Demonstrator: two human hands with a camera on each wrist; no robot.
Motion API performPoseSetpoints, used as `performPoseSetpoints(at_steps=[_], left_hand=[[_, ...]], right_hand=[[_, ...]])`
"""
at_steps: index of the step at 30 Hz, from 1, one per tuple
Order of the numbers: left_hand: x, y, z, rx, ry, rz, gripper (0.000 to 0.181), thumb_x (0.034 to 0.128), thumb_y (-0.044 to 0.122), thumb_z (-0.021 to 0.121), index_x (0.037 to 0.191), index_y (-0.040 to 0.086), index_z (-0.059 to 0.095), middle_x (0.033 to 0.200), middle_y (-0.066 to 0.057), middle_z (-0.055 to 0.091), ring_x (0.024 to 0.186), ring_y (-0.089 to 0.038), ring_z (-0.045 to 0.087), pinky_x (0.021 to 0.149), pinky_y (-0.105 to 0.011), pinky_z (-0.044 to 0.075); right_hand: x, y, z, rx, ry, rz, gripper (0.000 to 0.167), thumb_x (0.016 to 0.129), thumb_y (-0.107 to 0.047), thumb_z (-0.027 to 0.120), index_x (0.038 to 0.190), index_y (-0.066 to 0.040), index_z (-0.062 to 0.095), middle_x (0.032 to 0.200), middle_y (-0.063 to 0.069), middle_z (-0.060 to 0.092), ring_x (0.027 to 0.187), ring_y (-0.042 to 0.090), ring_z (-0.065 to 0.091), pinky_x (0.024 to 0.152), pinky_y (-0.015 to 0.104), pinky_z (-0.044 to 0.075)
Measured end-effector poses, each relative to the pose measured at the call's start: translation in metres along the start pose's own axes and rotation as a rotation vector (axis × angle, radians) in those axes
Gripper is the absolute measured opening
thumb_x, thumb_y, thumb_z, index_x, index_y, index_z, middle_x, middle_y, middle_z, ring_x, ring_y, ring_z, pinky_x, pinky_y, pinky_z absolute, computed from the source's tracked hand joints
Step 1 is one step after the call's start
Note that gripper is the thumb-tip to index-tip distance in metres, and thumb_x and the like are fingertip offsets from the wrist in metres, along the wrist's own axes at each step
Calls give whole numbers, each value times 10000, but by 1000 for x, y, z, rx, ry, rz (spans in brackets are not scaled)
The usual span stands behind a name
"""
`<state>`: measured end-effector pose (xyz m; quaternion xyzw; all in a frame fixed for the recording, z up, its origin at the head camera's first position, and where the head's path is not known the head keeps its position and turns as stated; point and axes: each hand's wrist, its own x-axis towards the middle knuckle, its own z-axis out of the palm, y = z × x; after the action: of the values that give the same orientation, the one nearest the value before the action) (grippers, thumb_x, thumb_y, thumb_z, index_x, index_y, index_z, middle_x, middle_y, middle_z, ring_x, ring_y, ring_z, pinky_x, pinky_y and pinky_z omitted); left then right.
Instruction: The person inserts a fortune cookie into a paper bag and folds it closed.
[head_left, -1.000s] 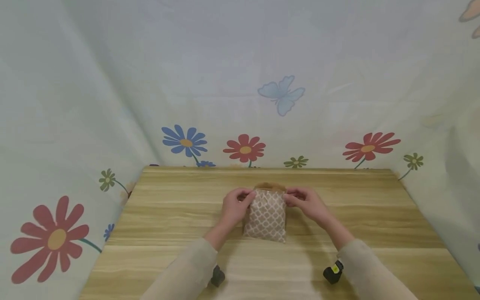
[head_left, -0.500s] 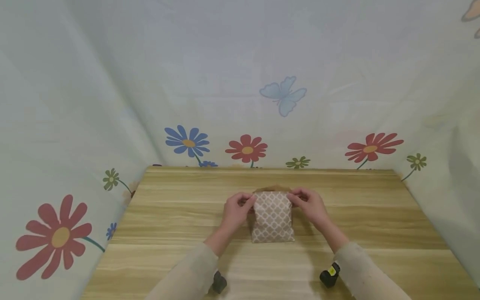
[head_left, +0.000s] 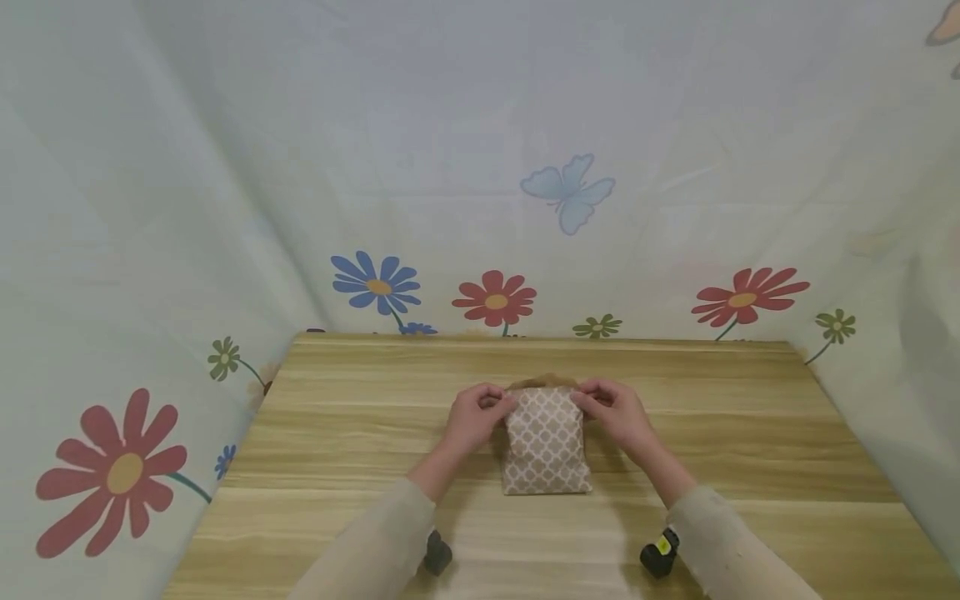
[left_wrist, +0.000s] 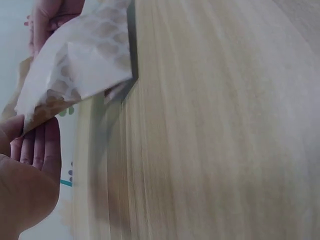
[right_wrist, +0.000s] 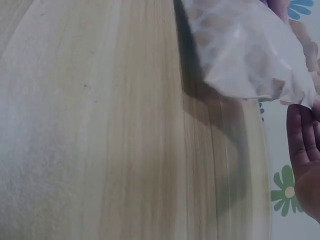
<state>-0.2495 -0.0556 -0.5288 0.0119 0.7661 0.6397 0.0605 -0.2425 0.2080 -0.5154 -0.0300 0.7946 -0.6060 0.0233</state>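
A small paper bag [head_left: 548,442] with a tan and white lattice pattern stands in the middle of the wooden table, tilted, its brown upper edge showing behind the front. My left hand [head_left: 474,419] pinches its upper left corner between thumb and fingers. On the other side, my right hand [head_left: 619,414] pinches the upper right corner. In the left wrist view the bag [left_wrist: 82,57] is seen from its side, its lower edge near the tabletop. The right wrist view shows the bag [right_wrist: 245,50] too, with the right thumb partly cut off by the frame. What the bag contains is hidden.
The wooden table [head_left: 360,400] reaches to a pale cloth backdrop [head_left: 420,150] printed with flowers and a butterfly. Dark wrist devices show beneath both sleeves, one on the left [head_left: 437,553] and one on the right [head_left: 660,553].
From one second ago the bag has shifted slightly right in the head view and hangs straighter, its lower edge now level. Both hands keep their pinch on its top corners.
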Motion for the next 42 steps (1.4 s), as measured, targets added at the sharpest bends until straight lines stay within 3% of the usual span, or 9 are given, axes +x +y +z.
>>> performPoseSetpoints(at_steps=[11,15,18,22,29,36,42], left_hand=[[3,-1,-3,20,-11,18,212,973,232,807,1012,35,740,984,-65,790,853,-155,733,806,-352,630],[6,-8,-6,-10,-22,29,197,984,200,791,1032,15,741,1022,-92,790,863,-175,752,817,-357,639],[10,-11,-10,-33,-35,39,181,990,178,781,1048,11,741,1038,-105,789,864,-185,757,821,-364,643],[15,-6,-16,3,-62,57,168,991,164,776,1072,18,752,1010,-93,785,849,-178,747,825,-379,643],[19,-1,-19,48,-107,51,159,983,156,781,1074,27,760,952,-76,768,826,-172,726,830,-405,639],[17,-3,-17,35,-98,49,155,988,160,775,1068,29,753,936,-75,769,842,-229,741,814,-399,638],[15,-5,-16,-2,-107,21,134,1007,143,750,1074,27,740,941,-99,760,818,-230,752,803,-402,648]], right_hand=[[1,5,1,-68,37,-40,210,1026,-130,729,1112,60,716,981,135,764,829,155,733,802,378,639],[1,8,3,-74,17,-48,177,1021,-98,726,1107,57,726,1011,164,767,867,198,746,821,372,638],[0,11,2,-84,-2,-48,170,1015,-89,731,1110,51,728,1041,170,774,904,222,756,822,305,625],[0,13,1,-92,-26,-36,174,1011,-84,732,1121,49,724,1057,167,776,916,214,756,825,257,606],[1,14,-1,-116,-59,-51,217,1011,-102,737,1166,47,714,1063,157,766,925,204,733,828,294,614],[8,13,-1,-130,-12,-105,193,993,-65,747,1156,36,731,1022,139,759,885,174,716,798,279,605],[7,13,-2,-96,25,-78,154,992,-38,740,1127,36,739,1016,151,749,889,222,728,800,301,624]])
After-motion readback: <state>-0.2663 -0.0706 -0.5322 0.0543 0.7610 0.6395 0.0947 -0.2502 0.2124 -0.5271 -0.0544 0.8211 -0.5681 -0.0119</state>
